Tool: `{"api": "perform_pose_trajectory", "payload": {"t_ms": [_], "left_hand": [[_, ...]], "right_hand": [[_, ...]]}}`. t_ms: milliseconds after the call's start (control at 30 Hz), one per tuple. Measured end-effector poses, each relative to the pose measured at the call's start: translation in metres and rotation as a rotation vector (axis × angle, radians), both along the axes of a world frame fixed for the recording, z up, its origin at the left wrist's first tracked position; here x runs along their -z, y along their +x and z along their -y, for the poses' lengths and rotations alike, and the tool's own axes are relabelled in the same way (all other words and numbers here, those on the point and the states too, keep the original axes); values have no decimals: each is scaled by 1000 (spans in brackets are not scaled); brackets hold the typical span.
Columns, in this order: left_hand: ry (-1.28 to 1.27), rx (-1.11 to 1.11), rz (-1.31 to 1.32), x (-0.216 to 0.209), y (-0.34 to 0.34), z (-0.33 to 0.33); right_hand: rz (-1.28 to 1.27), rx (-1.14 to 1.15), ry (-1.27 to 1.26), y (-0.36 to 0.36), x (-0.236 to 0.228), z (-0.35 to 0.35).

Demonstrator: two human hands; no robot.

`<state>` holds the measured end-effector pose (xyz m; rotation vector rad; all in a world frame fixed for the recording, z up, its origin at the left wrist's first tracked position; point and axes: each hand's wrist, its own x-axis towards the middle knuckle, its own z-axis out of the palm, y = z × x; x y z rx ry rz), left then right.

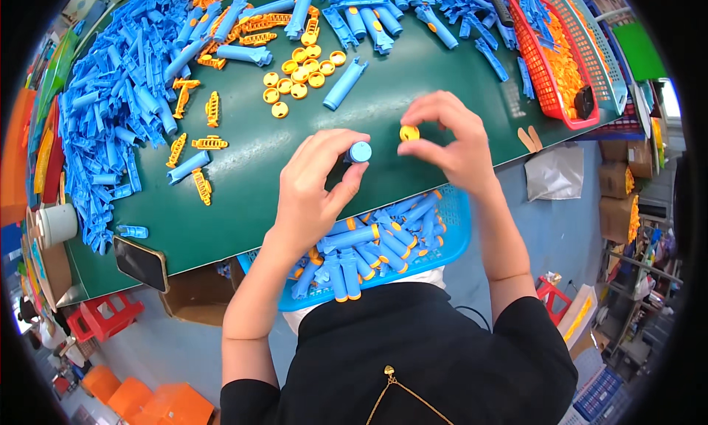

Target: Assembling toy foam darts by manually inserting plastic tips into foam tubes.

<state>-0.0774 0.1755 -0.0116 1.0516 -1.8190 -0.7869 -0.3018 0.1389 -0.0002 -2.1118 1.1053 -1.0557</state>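
My left hand [313,178] pinches a blue plastic tube [360,153] between thumb and fingers, its round end turned up. To the right, my right hand [453,141] has a round yellow cap [409,133] between thumb and forefinger, apart from the tube. Several loose yellow caps [299,74] lie beyond my left hand, beside a single blue tube [345,84]. Under the table's near edge, on my lap, a blue basket [459,229] holds many blue tubes with yellow-orange ends [354,238].
A large heap of blue plastic pieces [110,108] covers the left of the green table [243,152], with orange toothed parts [212,109] near it. At the far right stands a red basket [538,71] of orange pieces. A phone [141,263] rests at the near left edge.
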Motion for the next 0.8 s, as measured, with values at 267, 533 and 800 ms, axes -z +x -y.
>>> {"api": "perform_pose_trajectory", "payload": {"t_ms": [267, 533, 800], "left_hand": [[-95, -34, -64, 10, 1, 1], [-34, -6, -105, 12, 3, 3], [384, 120, -372, 11, 4, 0]], "right_hand": [[58, -72, -151, 44, -15, -5], [-9, -181, -99, 43, -26, 3], [37, -249, -34, 39, -25, 9]]}}
